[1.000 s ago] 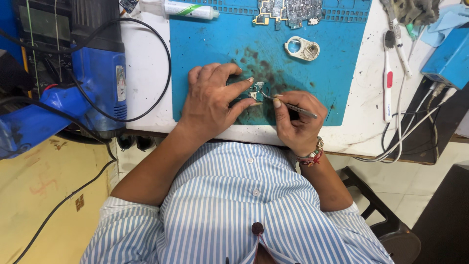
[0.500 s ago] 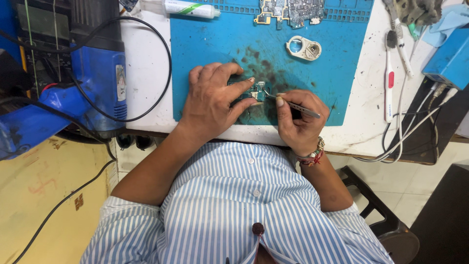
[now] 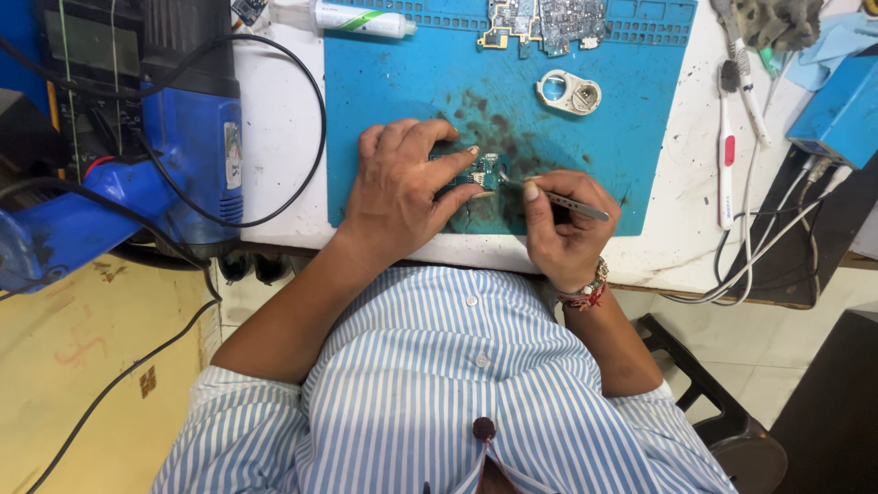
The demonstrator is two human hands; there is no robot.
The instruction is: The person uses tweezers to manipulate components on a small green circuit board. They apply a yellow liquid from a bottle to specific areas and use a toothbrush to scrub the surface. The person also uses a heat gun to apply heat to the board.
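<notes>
The left hand (image 3: 402, 187) pins a small green circuit board (image 3: 476, 171) on the blue silicone mat (image 3: 631, 110) — light, stiff, likely fragile, best held by its edges. The right hand (image 3: 562, 229) pinches slim metal tweezers (image 3: 558, 198), tip at the board.

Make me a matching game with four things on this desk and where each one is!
Things:
1. small circuit board
2. tweezers
3. white tube
4. white toothbrush

Places:
A. on the bare white table, right of the blue mat
B. pinned on the mat under the left hand
C. at the mat's far left corner
D. pinched in the right hand

Pairs: 1-B, 2-D, 3-C, 4-A
</notes>
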